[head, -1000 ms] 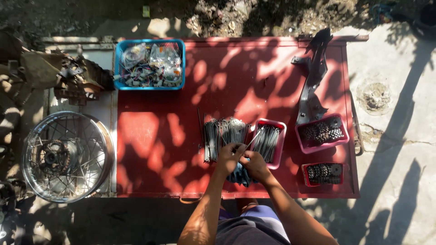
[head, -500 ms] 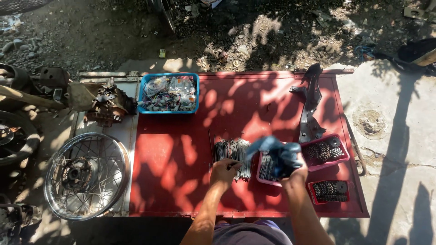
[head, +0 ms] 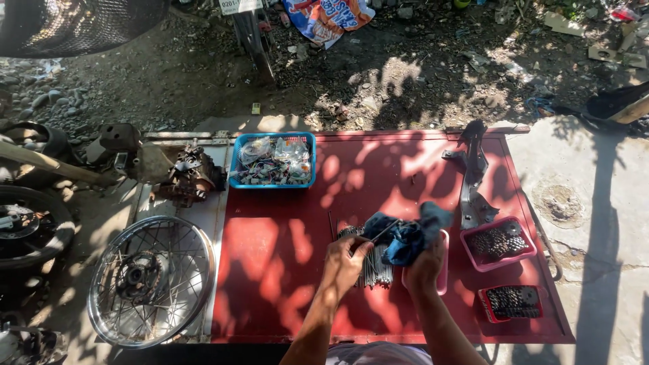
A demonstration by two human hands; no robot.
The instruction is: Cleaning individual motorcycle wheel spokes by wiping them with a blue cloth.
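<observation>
My left hand pinches the near end of a thin metal spoke that runs up into a blue rag. My right hand grips that rag, bunched around the spoke. Under both hands a bundle of loose spokes lies on the red table. A pink tray sits partly hidden beneath the rag and my right hand.
A blue basket of bagged parts stands at the back. At right are a pink tray of small nuts, a red tray of the same and a metal bracket. A spoked wheel and engine parts lie at left.
The blue rag came into my right hand and now wraps a single spoke held by my left hand. The camera has tilted up, showing more ground behind the table.
</observation>
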